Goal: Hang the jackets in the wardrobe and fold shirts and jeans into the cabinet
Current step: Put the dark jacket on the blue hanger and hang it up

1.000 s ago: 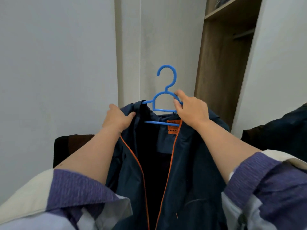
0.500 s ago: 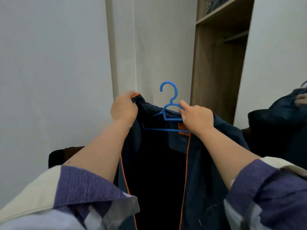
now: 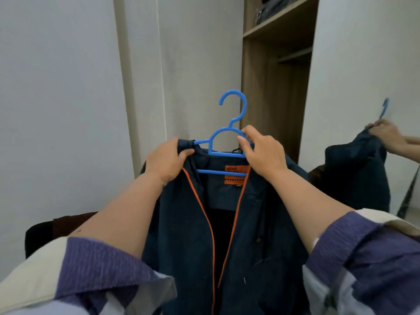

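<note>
Upright, jacket hanging lengthwise, blue hanger hook up, both hands gripping

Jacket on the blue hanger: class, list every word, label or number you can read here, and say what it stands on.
Upper orange neck label of the navy jacket: dark lettering, too blurred to read.
Lower orange label: a row of dark marks, unreadable.
Small tag below: too small.
Blue hanger: no text visible.

The single head-worn camera looks forward and slightly down (wide-angle), close to the raised forearms.
</note>
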### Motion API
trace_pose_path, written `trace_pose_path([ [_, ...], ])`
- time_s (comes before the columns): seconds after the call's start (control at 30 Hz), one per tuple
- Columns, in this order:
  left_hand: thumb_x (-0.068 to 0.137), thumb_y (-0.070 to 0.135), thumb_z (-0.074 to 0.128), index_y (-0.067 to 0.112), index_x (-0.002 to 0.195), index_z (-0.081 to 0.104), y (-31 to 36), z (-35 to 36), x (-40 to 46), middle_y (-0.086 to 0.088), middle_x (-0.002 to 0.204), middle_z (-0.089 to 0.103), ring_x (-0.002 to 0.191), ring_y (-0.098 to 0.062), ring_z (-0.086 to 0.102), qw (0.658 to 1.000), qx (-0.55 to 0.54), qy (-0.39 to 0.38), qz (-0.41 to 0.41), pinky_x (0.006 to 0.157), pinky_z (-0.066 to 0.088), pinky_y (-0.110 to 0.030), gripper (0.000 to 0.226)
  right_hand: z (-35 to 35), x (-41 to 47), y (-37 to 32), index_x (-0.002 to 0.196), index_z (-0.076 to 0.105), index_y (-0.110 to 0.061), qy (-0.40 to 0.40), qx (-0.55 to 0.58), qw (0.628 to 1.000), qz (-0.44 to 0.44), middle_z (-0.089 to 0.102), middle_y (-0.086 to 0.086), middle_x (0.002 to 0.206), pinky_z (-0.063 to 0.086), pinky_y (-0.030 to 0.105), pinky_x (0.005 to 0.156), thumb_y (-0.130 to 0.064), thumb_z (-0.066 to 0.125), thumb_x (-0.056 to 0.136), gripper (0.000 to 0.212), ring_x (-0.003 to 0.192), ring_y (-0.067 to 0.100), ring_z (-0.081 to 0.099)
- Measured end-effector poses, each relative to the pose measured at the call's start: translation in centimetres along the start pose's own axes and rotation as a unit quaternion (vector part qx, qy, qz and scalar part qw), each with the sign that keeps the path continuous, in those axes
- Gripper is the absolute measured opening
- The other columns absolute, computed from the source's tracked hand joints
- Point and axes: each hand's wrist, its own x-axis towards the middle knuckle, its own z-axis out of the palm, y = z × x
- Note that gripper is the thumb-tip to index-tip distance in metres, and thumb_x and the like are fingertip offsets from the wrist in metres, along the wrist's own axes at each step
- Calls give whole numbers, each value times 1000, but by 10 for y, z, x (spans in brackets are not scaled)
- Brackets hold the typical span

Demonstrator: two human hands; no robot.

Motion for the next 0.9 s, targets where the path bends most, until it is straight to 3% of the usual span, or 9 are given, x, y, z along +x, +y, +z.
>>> trace_pose_path([
  [0.07, 93, 43, 51, 22, 98, 55, 8, -3, 5, -7, 105, 66, 102, -32, 58, 998, -12, 53, -3, 76, 32, -35, 21, -1, -2, 3, 110, 53, -20, 12, 1, 1000, 11, 60, 0, 83, 42, 34, 66, -42, 44, 97, 27, 77, 21, 57],
  [0.13, 94, 42, 50, 24, 95, 54, 13, -5, 11, -8, 103, 66, 101, -35, 58, 996, 1, 87, -10, 78, 33, -37, 19, 4, -12, 7, 121, 50, -25, 48, -95, 993, 53, 53, 2, 106, 38, 36, 83, -48, 50, 91, 38, 99, 22, 49],
  [0.23, 94, 42, 49, 19, 101, 58, 16, -11, 20, -9, 103, 66, 101, -35, 58, 992, 7, 119, -34, 74, 27, -36, 25, 13, -34, 5, 128, 38, -23, 57, -128, 964, 224, 38, 7, 124, 34, 41, 93, -51, 60, 78, 62, 113, 29, 38],
  [0.37, 94, 41, 48, 17, 98, 58, 12, -14, 23, -5, 96, 66, 94, -32, 59, 986, 10, 160, -45, 74, 26, -36, 27, 17, -33, 0, 121, 52, -10, -15, 31, 930, 365, 55, 13, 124, 42, 37, 83, -36, 55, 92, 39, 114, 34, 53],
  [0.53, 96, 35, 47, 17, 91, 54, -2, -13, 12, 1, 82, 57, 82, -27, 52, 983, 28, 170, -61, 75, 26, -37, 20, 10, -7, -3, 117, 58, -10, 84, 306, 852, 416, 63, 11, 113, 43, 33, 84, -22, 49, 98, 25, 107, 29, 59],
  [0.63, 96, 32, 49, 21, 83, 46, -14, -12, 4, 5, 76, 46, 75, -22, 41, 982, 26, 168, -80, 75, 27, -37, 16, 1, 8, 3, 114, 57, -8, 67, 376, 806, 452, 62, 8, 102, 42, 30, 77, -30, 45, 100, 29, 93, 21, 56],
  [0.7, 95, 31, 49, 22, 82, 44, -18, -10, 1, 6, 75, 46, 75, -21, 41, 981, 29, 171, -82, 74, 27, -36, 17, -1, 11, 4, 119, 49, -8, 8, 366, 821, 437, 58, 7, 104, 44, 32, 79, -44, 50, 95, 43, 92, 21, 55],
  [0.8, 95, 32, 49, 20, 83, 47, -20, -8, 2, 6, 75, 47, 74, -20, 41, 980, 35, 177, -81, 73, 26, -35, 17, 1, 5, -3, 128, 19, -26, -159, 191, 916, 313, 49, 2, 113, 49, 39, 84, -60, 68, 74, 80, 96, 23, 57],
  [0.9, 95, 32, 48, 19, 83, 48, -23, -10, 5, 4, 75, 48, 73, -21, 42, 978, 58, 184, -78, 72, 26, -35, 18, 14, 3, -2, 126, 25, -23, -178, 46, 954, 236, 52, 8, 116, 50, 39, 76, -46, 62, 85, 59, 94, 28, 60],
])
